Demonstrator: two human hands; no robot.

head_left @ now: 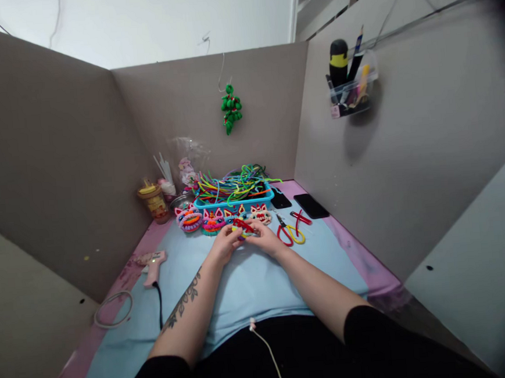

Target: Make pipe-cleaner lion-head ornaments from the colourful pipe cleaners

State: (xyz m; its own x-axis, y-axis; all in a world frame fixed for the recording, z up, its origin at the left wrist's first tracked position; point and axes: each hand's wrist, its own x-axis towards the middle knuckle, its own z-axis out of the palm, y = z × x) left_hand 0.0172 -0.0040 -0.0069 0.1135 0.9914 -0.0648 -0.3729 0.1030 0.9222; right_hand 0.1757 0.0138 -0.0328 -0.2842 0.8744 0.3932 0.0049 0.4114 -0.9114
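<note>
My left hand (227, 243) and my right hand (263, 236) meet over the middle of the table, fingers closed on a small pipe-cleaner piece (243, 227) in red, yellow and white. Its exact shape is partly hidden by my fingers. Just behind stand several pipe-cleaner animal heads: a pink and orange one (189, 218), a purple and red one (213, 221), a blue one (233, 215) and a white and red one (261, 214). To the right of my right hand lie scissors (290, 232) with red and yellow handles.
A blue basket (236, 204) piled with coloured pipe cleaners (234, 184) stands at the back. A pink glue gun (154, 269) with its cable lies left. Red-handled pliers (302, 217) and a black phone (311, 206) are right. A drink cup (155, 203) stands back left.
</note>
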